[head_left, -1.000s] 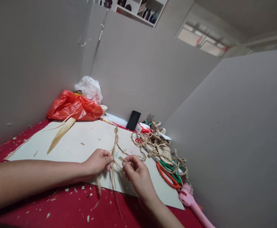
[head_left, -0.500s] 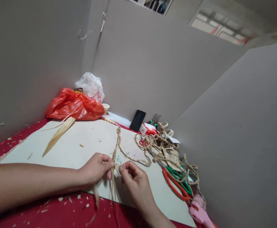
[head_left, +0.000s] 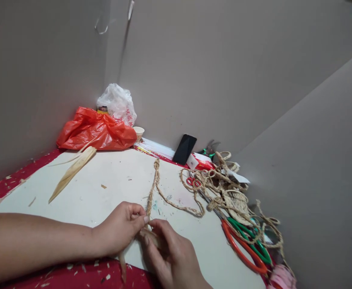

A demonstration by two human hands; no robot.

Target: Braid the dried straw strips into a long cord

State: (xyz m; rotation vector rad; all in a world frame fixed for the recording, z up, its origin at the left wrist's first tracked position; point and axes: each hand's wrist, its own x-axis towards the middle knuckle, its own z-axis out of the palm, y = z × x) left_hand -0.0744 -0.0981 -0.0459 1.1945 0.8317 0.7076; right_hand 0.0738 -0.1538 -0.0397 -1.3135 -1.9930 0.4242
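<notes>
While the tan, braided straw cord [head_left: 150, 196] lies down the middle of the flat white board [head_left: 112, 166], its near end disappears among the fingers of both hands. The left hand [head_left: 122, 228] pinches that end, thumb pressed to fingertips. Just beside it, the right hand [head_left: 173, 252] has thumb and forefinger slightly parted near a pale strip [head_left: 152, 237]; whether they grip it I cannot tell (the palm is turned away). On the right, tangled tan rope [head_left: 216, 176] partly covers a metal tool with an orange loop handle [head_left: 238, 249]. A pink object [head_left: 281, 277], near right, is cut off below. Far left, a shiny red plastic bag [head_left: 96, 132] hides most of a yellow-and-dark container [head_left: 103, 109].
</notes>
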